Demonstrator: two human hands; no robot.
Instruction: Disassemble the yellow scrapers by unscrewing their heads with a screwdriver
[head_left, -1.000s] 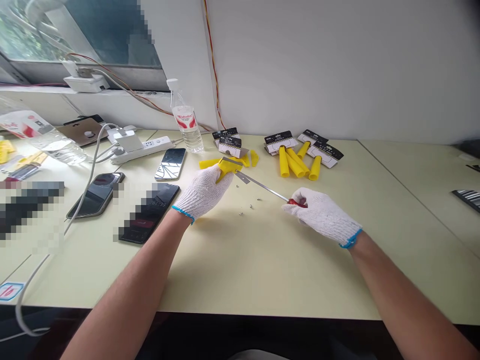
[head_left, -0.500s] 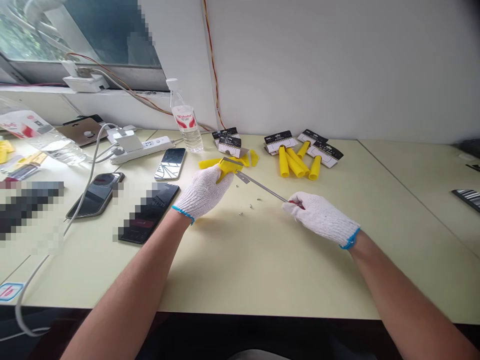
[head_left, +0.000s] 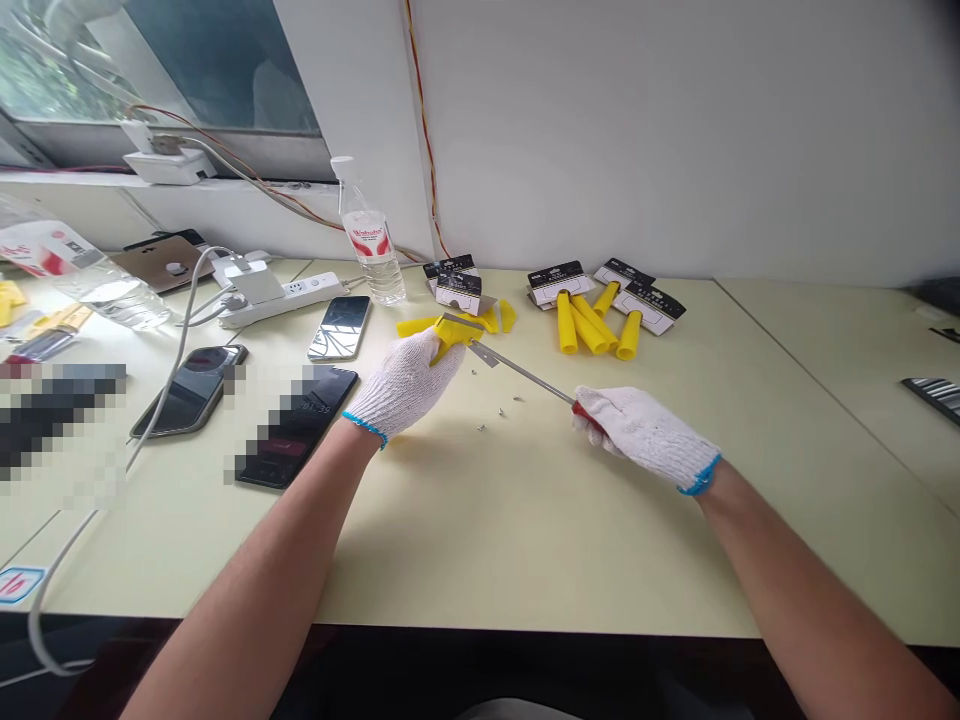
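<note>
My left hand (head_left: 405,388), in a white knit glove with blue trim, is closed on a yellow plastic scraper head (head_left: 459,334) with thin metal blades (head_left: 486,354). My right hand (head_left: 641,432), gloved alike, grips the red handle of a screwdriver (head_left: 525,374). Its long shaft points left, and the tip meets the yellow head near my left fingers; the exact contact is too small to make out. Several small screws (head_left: 501,411) lie on the table between my hands. Behind my left hand are loose yellow plastic pieces (head_left: 507,316), partly hidden.
Yellow tubular handles (head_left: 595,328) and black-and-white cards (head_left: 559,280) lie toward the wall. A water bottle (head_left: 370,240), a power strip (head_left: 289,300) and several phones (head_left: 339,328) are at left. A white cable (head_left: 169,375) crosses the table's (head_left: 555,560) left side.
My right fingers have shifted on the screwdriver, and more of the red handle shows. The left hand and yellow head stay nearly in place.
</note>
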